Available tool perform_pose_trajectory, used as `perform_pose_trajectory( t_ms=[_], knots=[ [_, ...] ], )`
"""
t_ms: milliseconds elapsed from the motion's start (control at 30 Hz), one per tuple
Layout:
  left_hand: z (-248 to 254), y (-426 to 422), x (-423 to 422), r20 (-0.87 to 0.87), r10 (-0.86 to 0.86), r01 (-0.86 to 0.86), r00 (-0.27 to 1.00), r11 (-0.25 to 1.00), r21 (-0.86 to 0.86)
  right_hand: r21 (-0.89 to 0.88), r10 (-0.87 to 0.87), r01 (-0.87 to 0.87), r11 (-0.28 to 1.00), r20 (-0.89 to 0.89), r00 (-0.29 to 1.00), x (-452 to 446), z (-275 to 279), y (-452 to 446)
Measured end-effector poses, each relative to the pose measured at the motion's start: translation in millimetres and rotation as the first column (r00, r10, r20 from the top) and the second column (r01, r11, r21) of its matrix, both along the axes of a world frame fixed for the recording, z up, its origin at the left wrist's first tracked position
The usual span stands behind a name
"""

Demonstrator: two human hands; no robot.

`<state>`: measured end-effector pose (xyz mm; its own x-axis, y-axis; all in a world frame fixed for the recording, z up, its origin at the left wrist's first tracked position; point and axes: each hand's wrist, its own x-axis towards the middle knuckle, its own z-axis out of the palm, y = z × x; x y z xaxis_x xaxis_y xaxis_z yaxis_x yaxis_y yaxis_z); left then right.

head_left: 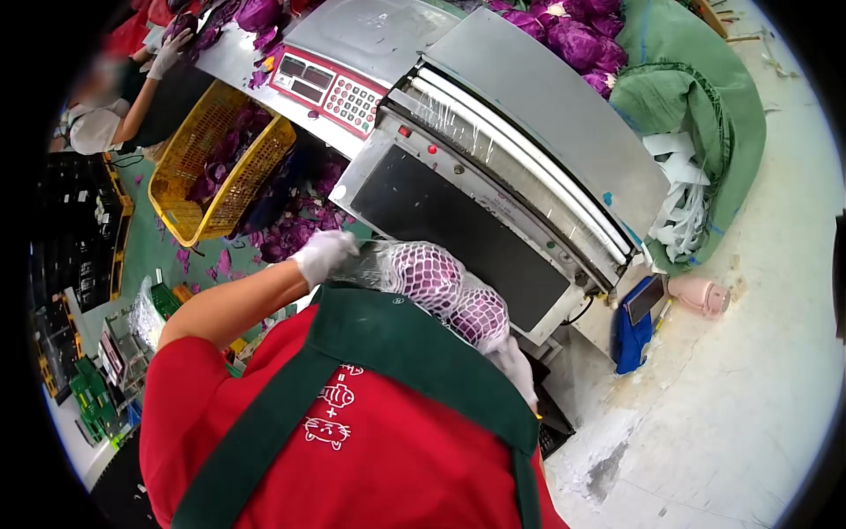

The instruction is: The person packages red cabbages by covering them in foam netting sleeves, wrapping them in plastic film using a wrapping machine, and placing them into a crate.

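Two red cabbages in white foam netting are held against my apron, in front of the wrapping machine: one cabbage point(426, 275) on the left, the other point(478, 316) on the right. My left hand point(324, 257), in a white glove, is closed at the left, gripping what looks like clear plastic film point(368, 266) stretched towards the cabbages. Against the lower right side of the right cabbage, my gloved right hand point(515, 368) supports it; its fingers are partly hidden.
The wrapping machine point(458, 231) stands ahead, beside a red-framed scale point(328, 90). Loose red cabbages point(577, 40) lie behind it near green cloth point(696, 115). At left are a yellow basket point(225, 198) of leaves and a co-worker's gloved hand point(167, 55). A pink bottle point(699, 294) lies right.
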<state>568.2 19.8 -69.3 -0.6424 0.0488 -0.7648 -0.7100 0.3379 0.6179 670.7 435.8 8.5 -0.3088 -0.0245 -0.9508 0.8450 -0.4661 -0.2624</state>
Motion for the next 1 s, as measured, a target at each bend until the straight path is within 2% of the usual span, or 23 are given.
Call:
perform_pose_trajectory(
  t_ms=[33,100,133,167,200,333,400,467,500,533,600,633,700,733,767,800,833,867,900,933,1000],
  knots=[
    [-29,6,7,-0.113,-0.2,0.185,0.973,0.974,-0.134,0.039,0.076,-0.074,0.996,-0.045,0.996,-9,-6,-23],
    [-58,46,3,-0.372,-0.441,0.418,0.817,0.897,-0.144,-0.318,0.032,-0.138,0.938,-0.317,0.948,-31,-15,-56],
    [-74,66,0,-0.497,-0.515,0.502,0.698,0.847,-0.173,-0.418,0.014,-0.189,0.889,-0.388,0.922,-44,-12,-71],
    [-62,84,-9,-0.571,-0.562,0.579,0.599,0.796,-0.176,-0.469,-0.001,-0.234,0.851,-0.447,0.895,-56,-9,-83],
    [-47,92,-13,-0.62,-0.57,0.624,0.539,0.765,-0.161,-0.487,-0.008,-0.275,0.829,-0.502,0.865,-63,-5,-90],
    [61,98,-41,-0.734,-0.452,0.678,0.507,0.735,0.016,-0.417,0.01,-0.396,0.818,-0.678,0.735,-70,6,-100],
    [100,95,-52,-0.82,-0.403,0.722,0.407,0.691,0.019,-0.355,0.022,-0.439,0.825,-0.757,0.653,-62,15,-106],
    [125,93,-63,-0.932,-0.355,0.703,0.073,0.681,-0.204,-0.288,0.028,-0.475,0.832,-0.832,0.553,-55,24,-120],
    [146,100,-65,-0.95,-0.285,0.598,-0.126,0.743,-0.302,-0.243,0.033,-0.482,0.842,-0.868,0.495,-53,27,-127],
    [121,91,-74,-0.925,-0.293,0.778,0.241,0.629,0.004,-0.421,-0.146,-0.383,0.822,-0.806,0.573,-52,41,-142],
    [149,107,-60,-0.695,-0.291,0.695,0.658,0.59,0.411,-0.182,-0.051,-0.401,0.898,-0.947,0.316,-55,36,-159],
    [157,113,-53,-0.642,-0.322,0.686,0.696,0.565,0.459,-0.261,-0.189,-0.26,0.929,-0.944,0.271,-46,11,-171],
    [158,121,-42,-0.609,-0.389,0.712,0.691,0.514,0.479,-0.041,-0.013,-0.071,0.997,-0.935,0.355,-55,20,-167],
    [157,123,-36,-0.601,-0.429,0.733,0.675,0.487,0.476,-0.323,-0.304,0.022,0.946,-0.866,0.398,-41,36,-157],
    [157,127,-31,-0.596,-0.465,0.754,0.654,0.458,0.471,-0.571,-0.57,0.127,0.811,-0.723,0.389,-28,72,-145],
    [156,133,-24,-0.595,-0.504,0.78,0.626,0.425,0.461,-0.65,-0.676,0.211,0.73,-0.638,0.37,-1,102,-132],
    [155,135,-18,-0.594,-0.533,0.798,0.602,0.397,0.453,-0.374,-0.429,0.225,0.9,-0.854,0.295,8,111,-130],
    [154,140,-12,-0.591,-0.567,0.818,0.574,0.37,0.44,-0.067,-0.13,0.258,0.964,-0.963,0.235,18,119,-126],
    [154,146,-4,-0.593,-0.598,0.84,0.539,0.336,0.425,0.345,0.333,0.371,0.863,-0.938,0.097,36,133,-121],
    [154,152,4,-0.598,-0.625,0.862,0.502,0.304,0.406,0.595,0.568,0.336,0.73,-0.802,0.188,53,139,-120],
    [152,164,21,-0.623,-0.668,0.909,0.407,0.225,0.352,0.676,0.647,0.227,0.701,-0.737,0.197,70,140,-126]
  ],
)
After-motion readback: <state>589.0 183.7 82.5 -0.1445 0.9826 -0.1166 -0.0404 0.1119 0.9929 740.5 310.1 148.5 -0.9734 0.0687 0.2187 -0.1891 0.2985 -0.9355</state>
